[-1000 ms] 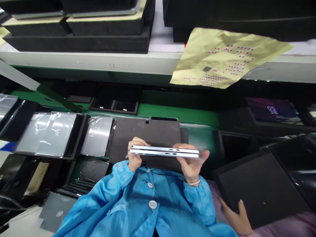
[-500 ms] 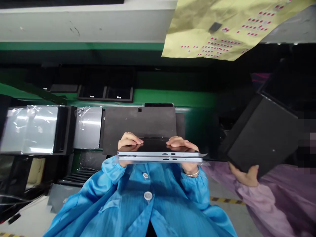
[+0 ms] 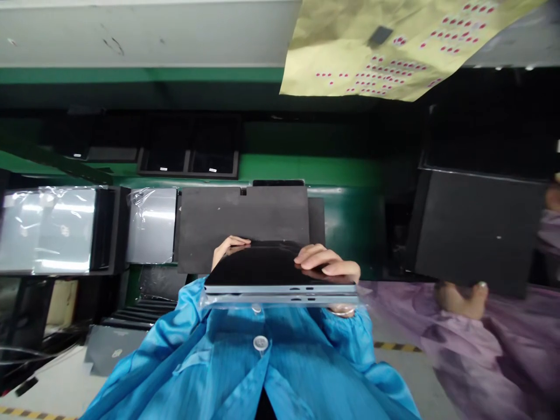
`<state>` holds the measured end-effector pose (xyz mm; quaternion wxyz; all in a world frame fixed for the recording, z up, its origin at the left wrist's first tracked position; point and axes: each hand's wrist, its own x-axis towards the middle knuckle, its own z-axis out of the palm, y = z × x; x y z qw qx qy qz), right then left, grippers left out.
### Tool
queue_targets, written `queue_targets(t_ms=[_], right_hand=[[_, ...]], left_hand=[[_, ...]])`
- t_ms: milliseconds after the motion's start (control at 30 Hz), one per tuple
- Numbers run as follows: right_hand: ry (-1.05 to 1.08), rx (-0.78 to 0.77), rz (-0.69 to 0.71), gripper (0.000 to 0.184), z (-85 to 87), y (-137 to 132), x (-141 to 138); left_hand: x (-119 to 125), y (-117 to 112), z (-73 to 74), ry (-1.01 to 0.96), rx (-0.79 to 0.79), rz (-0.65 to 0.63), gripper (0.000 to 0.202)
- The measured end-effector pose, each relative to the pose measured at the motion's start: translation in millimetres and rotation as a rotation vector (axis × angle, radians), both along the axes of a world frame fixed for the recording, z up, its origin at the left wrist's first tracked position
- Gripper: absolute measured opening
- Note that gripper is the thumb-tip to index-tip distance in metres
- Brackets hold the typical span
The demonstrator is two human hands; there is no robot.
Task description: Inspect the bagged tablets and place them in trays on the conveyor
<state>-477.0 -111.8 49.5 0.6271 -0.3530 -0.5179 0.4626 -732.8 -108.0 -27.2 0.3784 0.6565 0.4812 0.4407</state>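
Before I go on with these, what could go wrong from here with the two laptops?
The stacked slim silver laptops might slip apart, held only at the ends by your left hand and right hand. Bare fingers could smudge the glossy black top. The co-worker's dark board at right could bump them.

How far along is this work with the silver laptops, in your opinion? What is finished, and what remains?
Done, it seems: the silver panels at left already lie wrapped in clear film. In hand: the left hand and right hand hold two stacked slim silver laptops, edge-on. Left, probably: the dark foam sheet lies behind them, and a co-worker's hand holds a black board, not yet set down.
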Motion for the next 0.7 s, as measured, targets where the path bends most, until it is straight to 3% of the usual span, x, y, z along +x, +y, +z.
queue_targets(t_ms=[100,200,300,367,467,567,700], right_hand=[[0.037,-0.013,-0.043,0.011,16.4,-1.0,10.1],[0.085,-0.053,-0.087,0.009,24.1,-1.2,25.9],[-0.048,-0.085,0.026,0.014,16.9,-1.1,40.9],[-0.148,-0.088,0.125,0.026,7.5,-1.0,46.5],[-0.181,-0.077,0.195,0.027,-3.0,0.5,46.8],[-0.183,-0.024,0.226,0.023,-3.8,6.2,40.0],[-0.35,0.152,0.049,0.032,3.0,14.0,23.7]], left_hand=[[-20.9,-4.0,35.5,0.052,0.089,0.1,0.02],[-43.0,0.2,81.9,0.132,0.216,0.093,0.009],[-54.8,6.3,122.3,0.125,0.385,0.029,0.02],[-56.2,8.9,138.1,0.074,0.49,0.014,0.031],[-54.6,10.2,143.2,-0.004,0.552,-0.017,0.036],[-52.5,9.3,134.7,-0.115,0.525,0.016,0.027],[-50.0,7.9,121.4,-0.254,0.441,0.124,0.026]])
